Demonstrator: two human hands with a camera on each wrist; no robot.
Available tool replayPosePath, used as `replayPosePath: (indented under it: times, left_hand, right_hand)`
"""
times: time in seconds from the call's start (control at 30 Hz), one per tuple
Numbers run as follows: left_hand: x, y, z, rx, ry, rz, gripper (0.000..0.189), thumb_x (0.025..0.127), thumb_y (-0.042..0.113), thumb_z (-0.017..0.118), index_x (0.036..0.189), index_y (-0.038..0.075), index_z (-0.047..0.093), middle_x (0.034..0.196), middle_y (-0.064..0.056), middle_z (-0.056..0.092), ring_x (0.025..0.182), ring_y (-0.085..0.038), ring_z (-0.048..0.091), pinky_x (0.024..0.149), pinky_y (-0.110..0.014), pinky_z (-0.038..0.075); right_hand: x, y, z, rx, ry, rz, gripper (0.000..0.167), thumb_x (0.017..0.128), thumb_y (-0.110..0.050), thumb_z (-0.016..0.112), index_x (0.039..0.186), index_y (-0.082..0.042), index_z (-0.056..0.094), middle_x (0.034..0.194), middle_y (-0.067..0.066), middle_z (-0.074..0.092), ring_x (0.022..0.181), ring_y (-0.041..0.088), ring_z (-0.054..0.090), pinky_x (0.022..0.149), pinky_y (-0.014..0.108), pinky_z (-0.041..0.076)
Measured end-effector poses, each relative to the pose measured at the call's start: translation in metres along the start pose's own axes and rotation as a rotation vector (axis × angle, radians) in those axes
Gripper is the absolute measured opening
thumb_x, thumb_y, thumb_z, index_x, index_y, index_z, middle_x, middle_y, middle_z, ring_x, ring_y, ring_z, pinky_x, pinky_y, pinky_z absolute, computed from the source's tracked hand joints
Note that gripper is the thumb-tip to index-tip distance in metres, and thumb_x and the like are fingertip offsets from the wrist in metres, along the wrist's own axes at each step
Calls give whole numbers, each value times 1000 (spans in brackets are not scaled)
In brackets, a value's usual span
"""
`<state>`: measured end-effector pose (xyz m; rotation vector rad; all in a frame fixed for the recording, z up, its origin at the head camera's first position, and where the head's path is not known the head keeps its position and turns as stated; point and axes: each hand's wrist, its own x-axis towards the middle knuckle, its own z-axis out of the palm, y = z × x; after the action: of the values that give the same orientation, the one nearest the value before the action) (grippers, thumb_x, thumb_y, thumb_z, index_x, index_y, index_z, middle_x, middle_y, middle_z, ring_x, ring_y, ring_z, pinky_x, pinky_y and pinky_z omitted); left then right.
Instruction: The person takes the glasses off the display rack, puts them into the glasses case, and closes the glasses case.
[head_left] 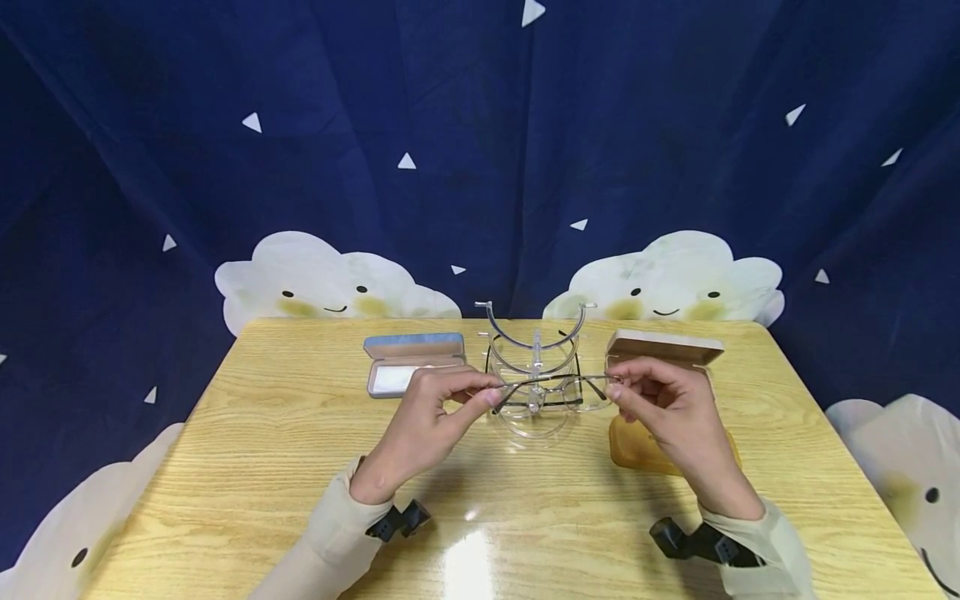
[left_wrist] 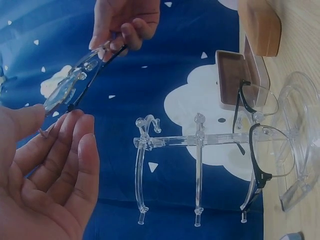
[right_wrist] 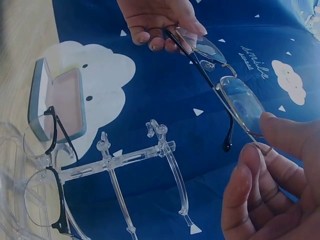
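A pair of thin metal-rimmed eyeglasses with dark temple tips is held up between both hands. My left hand pinches one end of the frame between thumb and fingers. At the other end, my right hand pinches the frame by its hinge corner. The temples look folded in behind the lenses. Beyond the hands in the head view stands a clear plastic display stand with several curved tiers. On its lower tier rests a second pair of glasses with black upper rims; both hands are apart from it.
An open blue eyeglass case with a white cloth inside lies behind the left hand. Behind the right hand is an open brown-lined case. An orange-brown case sits partly under that hand. A dark blue curtain hangs behind the table.
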<state>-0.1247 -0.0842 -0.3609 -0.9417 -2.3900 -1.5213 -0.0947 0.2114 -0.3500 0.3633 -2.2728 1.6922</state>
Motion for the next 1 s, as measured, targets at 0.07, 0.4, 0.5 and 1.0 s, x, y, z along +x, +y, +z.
replayPosePath:
  times: [0.07, 0.4, 0.5, 1.0]
  left_hand:
    - [0, 0, 0, -9, 0, -15, 18, 103, 20, 68, 109, 10, 81, 99, 0, 81, 84, -4, 73, 79, -26, 63]
    - [0, -3, 2, -25, 38, -109, 13, 99, 21, 73, 103, 12, 82, 92, 1, 80, 77, -7, 72, 73, -25, 62]
    - [1, -5, 4, -36, 46, -138, 11, 98, 21, 74, 102, 14, 82, 92, 1, 80, 77, -5, 72, 74, -25, 62]
    - [3, -4, 23, -185, -15, -165, 17, 101, 19, 71, 110, 7, 79, 103, -7, 81, 83, -5, 75, 77, -26, 63]
  right_hand:
    - [0, 1, 0, -1, -3, 3, 15, 92, 10, 72, 107, 9, 72, 82, -9, 73, 62, 7, 63, 56, 22, 55]
    - [1, 2, -2, -37, -18, 40, 14, 94, 5, 72, 108, 8, 71, 83, -10, 73, 63, 11, 63, 56, 24, 56]
    - [2, 3, -3, -50, -20, 49, 14, 95, 4, 72, 108, 9, 71, 84, -10, 73, 63, 9, 64, 57, 24, 56]
    - [7, 7, -24, 71, -14, 85, 8, 96, 1, 71, 104, 5, 72, 82, -5, 72, 65, 11, 63, 60, 23, 55]
